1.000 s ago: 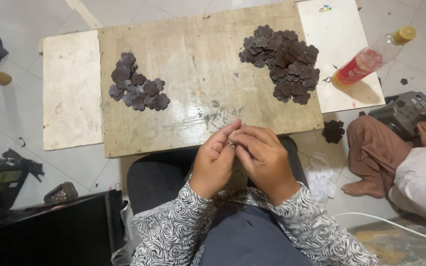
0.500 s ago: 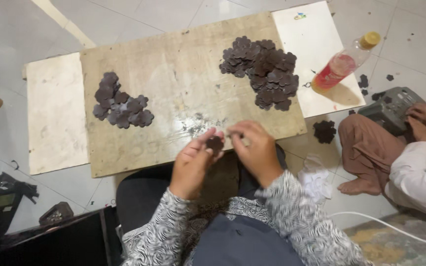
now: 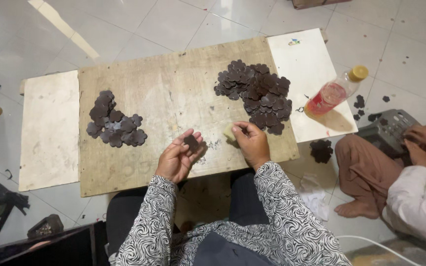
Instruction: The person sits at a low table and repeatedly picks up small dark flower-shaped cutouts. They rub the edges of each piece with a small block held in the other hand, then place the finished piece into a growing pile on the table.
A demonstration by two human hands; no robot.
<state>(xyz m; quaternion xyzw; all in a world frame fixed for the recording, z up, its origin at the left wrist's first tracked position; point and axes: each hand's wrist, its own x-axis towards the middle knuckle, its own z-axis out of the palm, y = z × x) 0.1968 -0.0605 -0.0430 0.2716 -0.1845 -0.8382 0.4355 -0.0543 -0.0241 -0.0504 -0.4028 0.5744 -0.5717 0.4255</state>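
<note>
My left hand [image 3: 177, 158] lies palm up over the near edge of the plywood board [image 3: 168, 88], with one dark brown flower-shaped piece [image 3: 191, 142] resting on its fingers. My right hand [image 3: 250, 142] is closed around a small pale yellowish lump [image 3: 230, 132] that touches the board. Just beyond the right hand lies a large heap of dark flower-shaped pieces [image 3: 255, 94]. A smaller cluster of the same pieces [image 3: 114, 126] sits on the board's left part.
White panels flank the board, one at the left [image 3: 48, 130] and one at the right [image 3: 307, 64]. A plastic bottle with red liquid [image 3: 332, 92] lies on the right panel. Another person [image 3: 410, 182] sits on the floor at right. Loose dark pieces [image 3: 321, 150] lie on the tiles.
My hands have come apart and moved forward over the board. The left hand has opened palm up with a dark piece on it; the right has gone to the pale lump.
</note>
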